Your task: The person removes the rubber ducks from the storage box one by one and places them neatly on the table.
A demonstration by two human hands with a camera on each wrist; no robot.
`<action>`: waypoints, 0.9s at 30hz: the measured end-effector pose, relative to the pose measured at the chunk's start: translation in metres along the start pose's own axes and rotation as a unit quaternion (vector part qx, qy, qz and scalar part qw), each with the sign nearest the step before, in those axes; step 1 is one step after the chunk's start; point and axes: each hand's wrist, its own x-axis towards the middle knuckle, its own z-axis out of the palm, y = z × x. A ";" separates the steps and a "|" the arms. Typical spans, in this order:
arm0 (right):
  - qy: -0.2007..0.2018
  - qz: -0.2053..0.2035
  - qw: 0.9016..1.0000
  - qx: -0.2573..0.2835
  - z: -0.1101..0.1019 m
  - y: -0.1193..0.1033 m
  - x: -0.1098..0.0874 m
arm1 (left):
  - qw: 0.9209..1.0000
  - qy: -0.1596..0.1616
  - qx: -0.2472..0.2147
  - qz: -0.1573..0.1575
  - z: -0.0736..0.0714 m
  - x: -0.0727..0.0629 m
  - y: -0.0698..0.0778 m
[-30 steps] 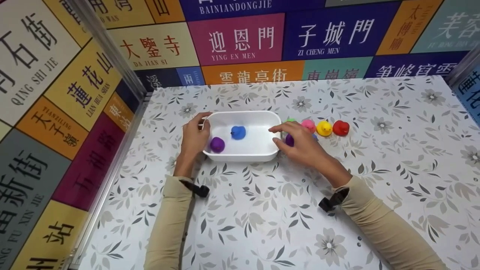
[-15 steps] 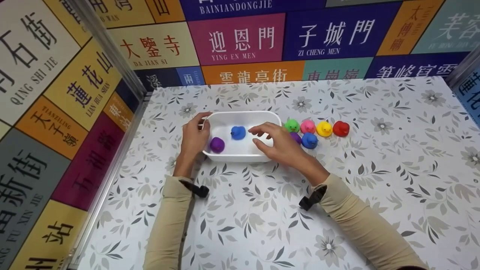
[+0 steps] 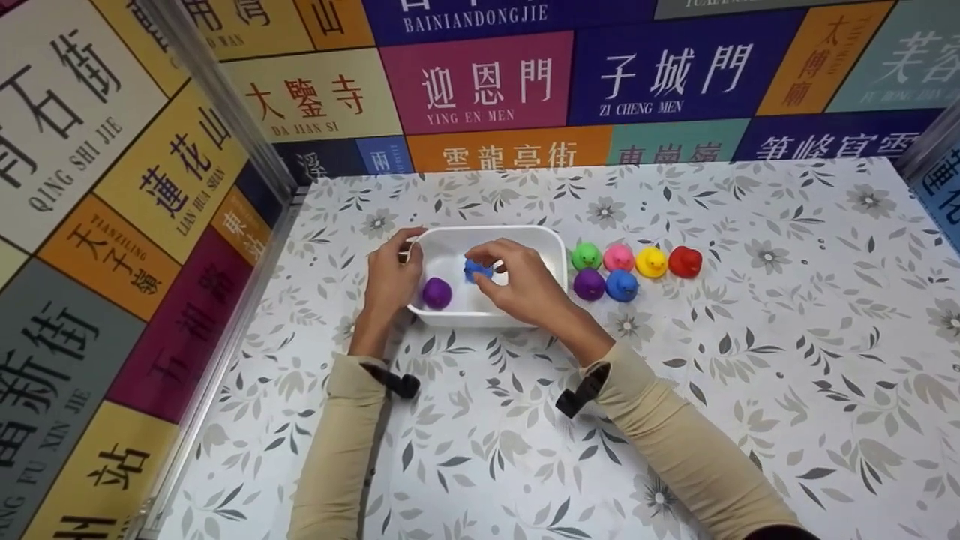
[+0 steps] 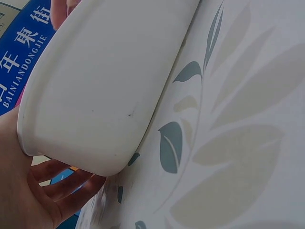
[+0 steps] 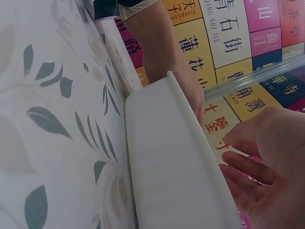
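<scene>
A white plastic box (image 3: 480, 319) stands on the table, seen from the side in both wrist views. My left hand (image 3: 391, 277) holds its left end, with the thumb at the rim and the fingers round the outside. Over the box, my right hand (image 3: 517, 281) has its thumb and fingertips around a blue rubber duck (image 3: 474, 268) and pinches it. Left of that duck, a purple rubber duck (image 3: 436, 293) lies inside near the front corner. In the right wrist view the fingers dip behind the box wall (image 5: 171, 157), which hides the blue duck.
Right of the box stand two rows of rubber ducks: green (image 3: 586, 256), pink (image 3: 619, 257), yellow (image 3: 651, 262) and red (image 3: 685, 262) behind, purple (image 3: 589, 285) and blue (image 3: 622, 286) in front. Lettered panels (image 3: 480, 82) border the leaf-patterned table (image 3: 480, 435).
My right hand has moved left from the box's right end and taken hold of the blue duck inside. The ducks on the right have come into full view. My left hand has stayed put.
</scene>
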 end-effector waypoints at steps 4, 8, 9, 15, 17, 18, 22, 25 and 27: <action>-0.011 0.022 0.999 -0.031 0.010 -0.002 0.010 | 1.000 0.001 -0.004 -0.003 -0.002 -0.002 -0.001; -0.027 0.047 0.996 -0.075 0.017 -0.003 0.021 | 1.000 0.004 -0.007 -0.009 -0.004 -0.003 -0.001; -0.031 0.054 0.995 -0.083 0.019 -0.002 0.023 | 1.000 0.005 -0.008 -0.010 -0.004 -0.002 -0.001; -0.065 0.095 0.986 -0.118 0.022 0.002 0.027 | 1.000 0.001 -0.002 -0.014 -0.002 -0.002 0.000; -0.074 0.099 0.984 -0.126 0.022 0.004 0.026 | 1.000 0.001 -0.001 -0.015 -0.001 -0.002 0.001; -0.075 0.101 0.984 -0.128 0.022 0.004 0.026 | 1.000 0.000 -0.001 -0.015 -0.001 -0.002 0.001; -0.061 0.110 0.984 -0.123 0.022 0.006 0.024 | 1.000 -0.001 -0.005 -0.013 0.000 -0.002 0.003; -0.039 0.122 0.986 -0.108 0.022 0.007 0.023 | 1.000 -0.001 -0.006 -0.010 0.001 -0.001 0.003; -0.027 0.128 0.986 -0.102 0.023 0.008 0.022 | 1.000 -0.002 -0.006 -0.010 0.001 -0.001 0.003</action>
